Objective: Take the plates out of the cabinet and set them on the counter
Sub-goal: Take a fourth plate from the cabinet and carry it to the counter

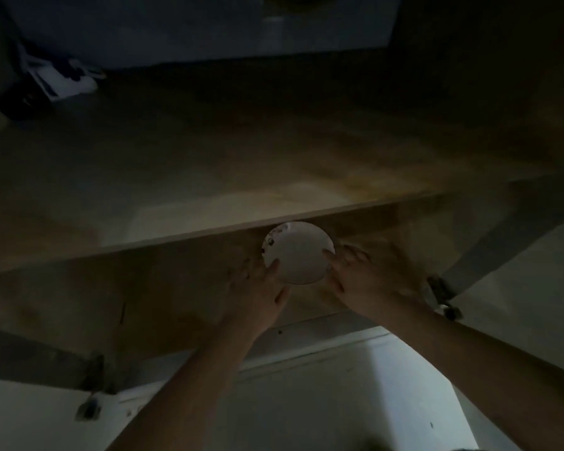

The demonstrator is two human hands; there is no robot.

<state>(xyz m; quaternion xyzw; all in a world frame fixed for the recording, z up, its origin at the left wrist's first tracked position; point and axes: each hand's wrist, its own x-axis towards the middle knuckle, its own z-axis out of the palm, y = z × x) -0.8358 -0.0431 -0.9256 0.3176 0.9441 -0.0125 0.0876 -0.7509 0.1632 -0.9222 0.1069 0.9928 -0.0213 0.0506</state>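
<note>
A small white plate point(298, 252) with a dark pattern at its upper left edge is held up inside the dim wooden cabinet, just below the front edge of a shelf point(176, 237). My left hand point(258, 288) grips the plate's lower left rim, thumb over its face. My right hand point(365, 275) holds the right rim with its fingertips on the edge. Both arms reach upward from the bottom of the view. No other plates can be made out in the dark.
Open cabinet doors stand at both sides, with hinges at lower left point(90, 408) and at right point(443, 297). A dark object and a white paper point(62, 81) lie at the upper left. A pale wall point(339, 402) shows below the cabinet.
</note>
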